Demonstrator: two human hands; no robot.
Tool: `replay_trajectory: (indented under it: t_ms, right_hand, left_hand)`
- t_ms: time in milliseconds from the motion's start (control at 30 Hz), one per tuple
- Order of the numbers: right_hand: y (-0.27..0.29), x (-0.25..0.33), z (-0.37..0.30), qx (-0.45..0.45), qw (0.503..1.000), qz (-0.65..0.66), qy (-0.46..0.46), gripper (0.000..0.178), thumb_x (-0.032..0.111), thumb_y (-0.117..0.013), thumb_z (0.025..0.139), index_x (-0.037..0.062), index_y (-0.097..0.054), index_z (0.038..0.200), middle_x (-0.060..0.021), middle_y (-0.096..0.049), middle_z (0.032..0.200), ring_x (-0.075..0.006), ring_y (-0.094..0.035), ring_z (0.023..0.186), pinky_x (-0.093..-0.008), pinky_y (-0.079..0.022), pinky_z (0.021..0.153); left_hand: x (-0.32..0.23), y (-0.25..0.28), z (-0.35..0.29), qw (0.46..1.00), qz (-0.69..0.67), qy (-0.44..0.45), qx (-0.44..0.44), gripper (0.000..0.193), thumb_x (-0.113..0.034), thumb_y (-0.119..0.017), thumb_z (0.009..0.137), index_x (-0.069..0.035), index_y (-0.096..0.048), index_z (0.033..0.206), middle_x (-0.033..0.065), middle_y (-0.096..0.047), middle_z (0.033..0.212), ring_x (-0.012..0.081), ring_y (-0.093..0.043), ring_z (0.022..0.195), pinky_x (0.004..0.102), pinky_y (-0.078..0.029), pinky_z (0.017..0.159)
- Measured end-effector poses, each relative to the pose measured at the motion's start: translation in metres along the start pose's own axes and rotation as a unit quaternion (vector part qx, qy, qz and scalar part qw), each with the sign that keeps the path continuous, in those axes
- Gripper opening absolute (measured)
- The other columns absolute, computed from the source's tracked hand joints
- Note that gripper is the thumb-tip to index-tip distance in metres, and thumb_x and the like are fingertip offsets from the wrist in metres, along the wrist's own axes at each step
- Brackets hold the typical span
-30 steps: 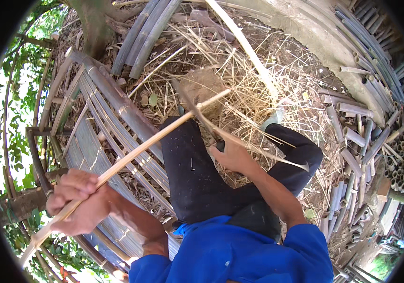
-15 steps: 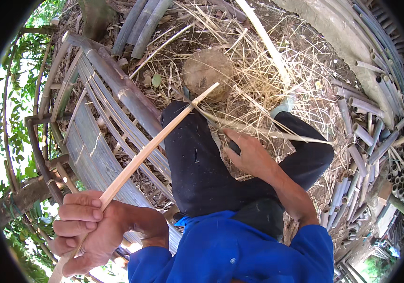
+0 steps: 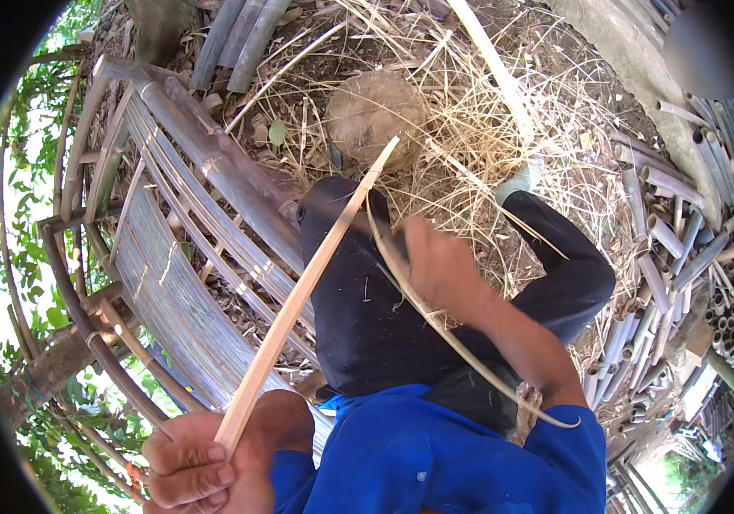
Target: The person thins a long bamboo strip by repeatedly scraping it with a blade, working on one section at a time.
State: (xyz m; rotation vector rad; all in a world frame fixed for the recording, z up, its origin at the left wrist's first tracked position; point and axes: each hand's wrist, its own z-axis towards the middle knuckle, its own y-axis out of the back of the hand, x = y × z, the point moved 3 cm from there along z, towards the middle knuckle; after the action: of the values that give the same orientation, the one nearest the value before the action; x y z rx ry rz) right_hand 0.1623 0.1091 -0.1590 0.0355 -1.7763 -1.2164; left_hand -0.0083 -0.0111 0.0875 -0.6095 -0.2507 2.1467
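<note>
My left hand (image 3: 191,463), at the lower left, is closed round the near end of a long pale bamboo strip (image 3: 298,295). The strip slants up to the right, its narrowed tip over my knee in front of the tree stump. My right hand (image 3: 444,265) is blurred by motion, its fingers closed on a dark-handled knife (image 3: 400,240); most of the blade cannot be made out. A thin curled bamboo shaving (image 3: 444,330) arcs from near the strip's far part past my right hand to my right sleeve. Whether it is still joined to the strip, I cannot tell.
Beyond my legs stands a round stump (image 3: 375,120), with loose shavings (image 3: 478,128) scattered round it. A bamboo bench (image 3: 183,295) runs along my left. Stacked bamboo pieces (image 3: 662,231) lie at the right, beside a low earthen ledge (image 3: 632,77).
My left hand has moved right and down, and the strip stands steeper. My right hand has risen a little and blurs. A long curled shaving now hangs across my right forearm.
</note>
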Motion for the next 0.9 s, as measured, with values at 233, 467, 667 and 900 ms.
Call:
replay_trajectory:
  t_ms: [233, 467, 667, 900]
  right_hand:
    - [0.030, 0.055, -0.017, -0.063, 0.973, 0.048, 0.217, 0.029, 0.017, -0.076, 0.087, 0.0007, -0.057, 0.101, -0.0168, -0.065, 0.078, -0.0316, -0.067, 0.061, -0.0407, -0.053, 0.054]
    - [-0.007, -0.025, 0.018, 0.002, 0.999, -0.041, -0.003, 0.029, 0.021, -0.068, 0.093, 0.0027, -0.049, 0.104, -0.0201, -0.065, 0.082, -0.0370, -0.067, 0.065, -0.0433, -0.055, 0.054]
    - [-0.055, -0.159, 0.017, 0.098, 0.961, -0.031, -0.255, 0.031, 0.020, -0.069, 0.091, 0.0050, -0.051, 0.112, -0.0202, -0.066, 0.089, -0.0377, -0.067, 0.066, -0.0462, -0.054, 0.058]
    - [-0.053, -0.091, 0.018, -0.016, 0.998, -0.060, -0.006, 0.024, 0.016, -0.066, 0.096, 0.0055, -0.052, 0.112, -0.0174, -0.065, 0.093, -0.0388, -0.065, 0.066, -0.0476, -0.052, 0.057]
  left_hand:
    - [0.002, 0.002, 0.000, 0.999, -0.039, -0.001, -0.027, 0.050, -0.055, -0.028, 0.109, -0.016, -0.038, 0.078, -0.0018, -0.032, 0.058, 0.0106, -0.036, 0.038, 0.0213, -0.025, 0.031]
    - [-0.001, -0.002, -0.006, 0.998, 0.047, -0.027, -0.025, 0.049, -0.055, -0.030, 0.109, -0.016, -0.039, 0.080, -0.0032, -0.032, 0.057, 0.0080, -0.036, 0.036, 0.0207, -0.028, 0.030]
    - [-0.003, -0.001, -0.005, 0.999, 0.051, 0.016, -0.010, 0.052, -0.058, -0.029, 0.107, -0.017, -0.040, 0.079, -0.0037, -0.030, 0.058, 0.0089, -0.035, 0.038, 0.0230, -0.026, 0.031]
    - [0.006, 0.010, -0.015, 0.978, 0.163, 0.101, -0.084, 0.055, -0.063, -0.032, 0.105, -0.016, -0.042, 0.078, -0.0039, -0.031, 0.059, 0.0089, -0.032, 0.043, 0.0226, -0.023, 0.038]
